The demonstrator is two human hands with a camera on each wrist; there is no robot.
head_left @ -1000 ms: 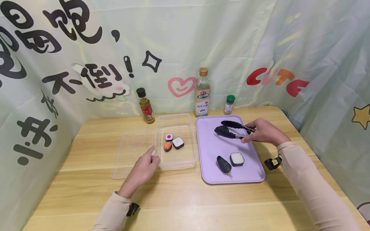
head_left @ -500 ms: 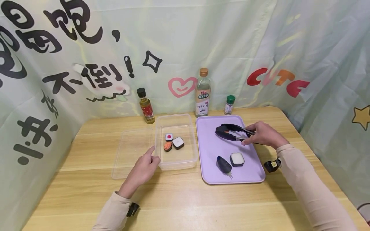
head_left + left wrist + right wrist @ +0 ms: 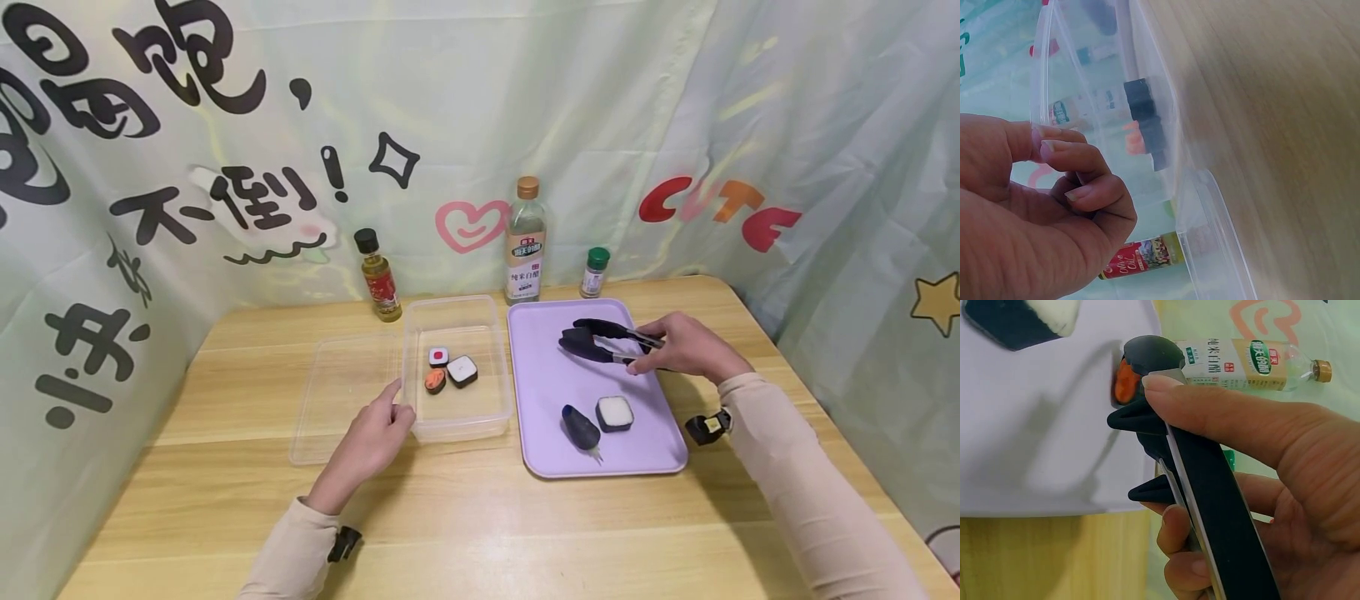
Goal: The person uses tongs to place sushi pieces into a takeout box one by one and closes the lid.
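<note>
My left hand [image 3: 373,432] pinches the near left rim of a clear plastic food container [image 3: 1100,147], thumb and fingertips meeting at its edge. Inside lie an orange-topped sushi piece [image 3: 435,381], a small white one with a red centre [image 3: 438,357] and a larger white one [image 3: 462,371]. Over the far part of a lilac tray [image 3: 540,417], my right hand [image 3: 686,346] grips black-tipped tongs [image 3: 588,347]. Their tips flank another orange-topped sushi piece [image 3: 1125,382], mostly hidden by the tong heads. A square white sushi piece [image 3: 615,412] and a dark toy eggplant [image 3: 581,427] lie nearer on the tray.
A clear lid [image 3: 330,408] lies left of the container. Along the back stand an olive oil bottle [image 3: 380,283], a tall vinegar bottle [image 3: 526,250] and a small green-capped jar [image 3: 595,273]. A printed curtain [image 3: 600,125] hangs behind the wooden table [image 3: 450,533].
My right hand has lowered slightly and the tong heads have shifted about the orange-topped sushi piece, which showed between them half a second ago. My left hand has stayed in place.
</note>
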